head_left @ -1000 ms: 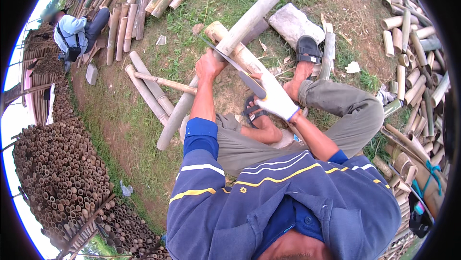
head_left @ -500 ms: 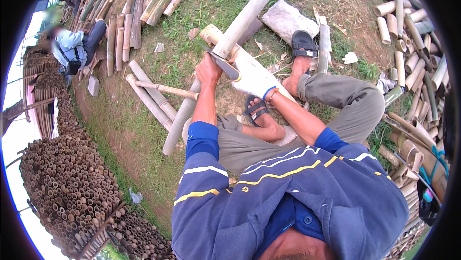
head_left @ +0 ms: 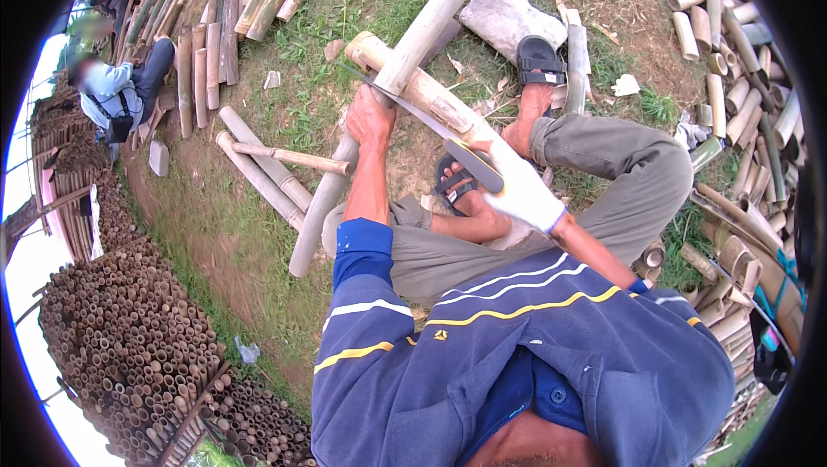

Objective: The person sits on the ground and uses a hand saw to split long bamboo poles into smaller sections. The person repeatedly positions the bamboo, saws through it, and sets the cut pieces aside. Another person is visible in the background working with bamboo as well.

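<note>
My left hand, bare, is wrapped round a long grey bamboo pole that slants from the top of the view down toward my left knee. Gloved in white, my right hand grips the grey and yellow handle of a handsaw. Its thin blade runs across the pole just beyond my left fingers; whether it has cut in is hard to see. Under the pole lies a thicker, paler bamboo piece, crossing it and reaching toward my right hand.
My sandalled feet flank the work. A stone block lies at the far side. Cut bamboo pieces rest on the grass at left. Bamboo is heaped at right and stacked at lower left. Another person crouches far left.
My right hand has drawn the saw back toward me and to the right, so more blade shows between handle and pole. My left hand stays round the pole.
</note>
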A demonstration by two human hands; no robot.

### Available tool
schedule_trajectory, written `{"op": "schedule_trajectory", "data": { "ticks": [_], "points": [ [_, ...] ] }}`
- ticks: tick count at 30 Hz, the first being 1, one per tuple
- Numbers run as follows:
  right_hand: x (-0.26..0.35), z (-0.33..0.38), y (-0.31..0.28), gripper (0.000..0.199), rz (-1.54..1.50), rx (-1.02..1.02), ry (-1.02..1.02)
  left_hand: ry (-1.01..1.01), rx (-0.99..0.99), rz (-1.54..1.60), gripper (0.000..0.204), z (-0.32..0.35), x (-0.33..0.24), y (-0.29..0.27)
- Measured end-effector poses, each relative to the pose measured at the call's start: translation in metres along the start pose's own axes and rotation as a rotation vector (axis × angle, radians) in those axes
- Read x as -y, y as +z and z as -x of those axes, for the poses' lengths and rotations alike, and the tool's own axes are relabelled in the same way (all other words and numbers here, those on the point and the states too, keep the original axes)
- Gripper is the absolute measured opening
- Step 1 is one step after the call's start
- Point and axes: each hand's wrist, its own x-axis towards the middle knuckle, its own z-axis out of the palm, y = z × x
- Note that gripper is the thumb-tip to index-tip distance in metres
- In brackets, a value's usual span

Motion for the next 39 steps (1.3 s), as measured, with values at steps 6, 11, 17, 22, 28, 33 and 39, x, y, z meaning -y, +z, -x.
{"op": "schedule_trajectory", "data": {
  "ticks": [6,11,17,22,28,33,39],
  "points": [
    [-0.021,-0.115,0.056,0.062,0.283,-0.049,-0.103,0.08,-0.16,0.055,0.058,-0.007,0.017,0.021],
    [0.012,0.007,-0.007,0.066,0.009,0.091,-0.038,0.025,-0.106,0.061,0.061,0.002,0.017,0.023],
    [0.029,0.037,-0.022,0.064,0.034,0.04,0.054,-0.001,-0.095,0.047,0.06,0.004,0.016,0.022],
    [-0.019,-0.095,0.039,0.064,0.404,0.04,0.025,-0.025,-0.128,0.07,0.06,0.0,0.009,0.018],
    [-0.069,-0.062,0.031,0.066,0.392,-0.073,-0.172,-0.221,-0.09,0.12,0.073,-0.012,0.027,-0.004],
    [-0.089,-0.03,0.06,0.07,0.337,-0.016,-0.193,-0.189,-0.016,0.248,0.07,-0.013,0.048,-0.033],
    [-0.107,-0.022,0.074,0.057,0.358,0.152,-0.135,-0.023,-0.079,0.589,0.071,-0.013,0.044,-0.146]
  ]
}}
